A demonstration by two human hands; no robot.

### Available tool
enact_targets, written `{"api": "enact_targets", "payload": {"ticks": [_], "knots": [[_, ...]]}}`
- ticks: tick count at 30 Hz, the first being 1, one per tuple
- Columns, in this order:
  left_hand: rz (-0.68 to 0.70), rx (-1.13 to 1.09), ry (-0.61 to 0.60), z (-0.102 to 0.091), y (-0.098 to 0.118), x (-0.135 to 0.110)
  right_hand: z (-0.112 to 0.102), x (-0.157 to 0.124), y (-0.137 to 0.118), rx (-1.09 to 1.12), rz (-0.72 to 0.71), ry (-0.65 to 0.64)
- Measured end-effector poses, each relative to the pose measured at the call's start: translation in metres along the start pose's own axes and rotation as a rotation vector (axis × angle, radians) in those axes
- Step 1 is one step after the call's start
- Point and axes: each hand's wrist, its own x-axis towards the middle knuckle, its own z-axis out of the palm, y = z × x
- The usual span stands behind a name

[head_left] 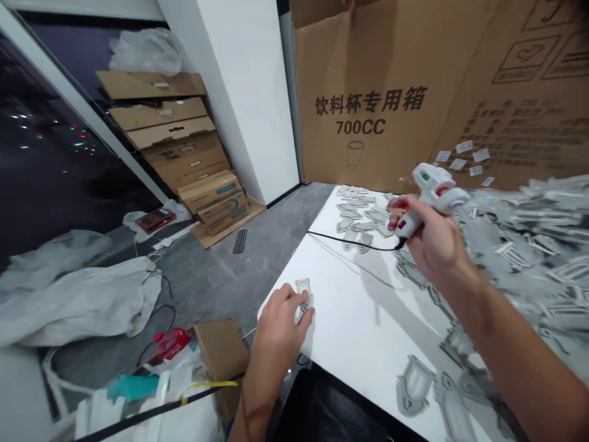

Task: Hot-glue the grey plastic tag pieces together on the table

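My left hand (280,319) is at the left edge of the white table (340,307). Its thumb and fingers pinch a small grey plastic frame-shaped part (303,286), whose lower portion they partly cover. Above the table's right side, my right hand (435,236) grips a white gun-shaped hand tool (432,187) with a green patch, red parts and a black cord (350,240). That tool is raised off the surface, apart from the left hand. Similar grey parts (363,215) lie in rows beyond it, and another grey part (414,385) lies near the front edge.
Clear bags and piled grey parts (543,264) crowd the right side. A large cardboard box (368,147) with small labels stuck on it stands behind. Left of the table are stacked cartons (175,135), a carton flap (221,348) and a red bottle (171,344).
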Motion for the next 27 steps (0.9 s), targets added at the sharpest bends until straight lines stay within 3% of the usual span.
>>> {"api": "enact_targets", "payload": {"ticks": [2, 6, 12, 21, 24, 27], "knots": [[0.017, 0.027, -0.014, 0.001, 0.001, 0.001, -0.003, 0.008, -0.009, 0.253, 0.079, 0.013], [0.025, 0.077, -0.041, 0.003, 0.008, 0.009, -0.012, 0.017, -0.019, 0.423, 0.112, 0.057], [0.127, 0.172, -0.002, 0.003, 0.031, 0.04, -0.024, 0.025, -0.02, 0.272, 0.099, 0.088], [0.184, 0.218, 0.043, 0.023, 0.059, 0.13, -0.051, 0.04, -0.032, 0.066, 0.046, -0.031], [0.211, 0.214, 0.055, 0.026, 0.067, 0.14, -0.055, 0.043, -0.034, 0.07, 0.023, -0.008], [0.234, 0.212, 0.096, 0.029, 0.083, 0.132, -0.058, 0.046, -0.033, 0.073, 0.007, -0.006]]}}
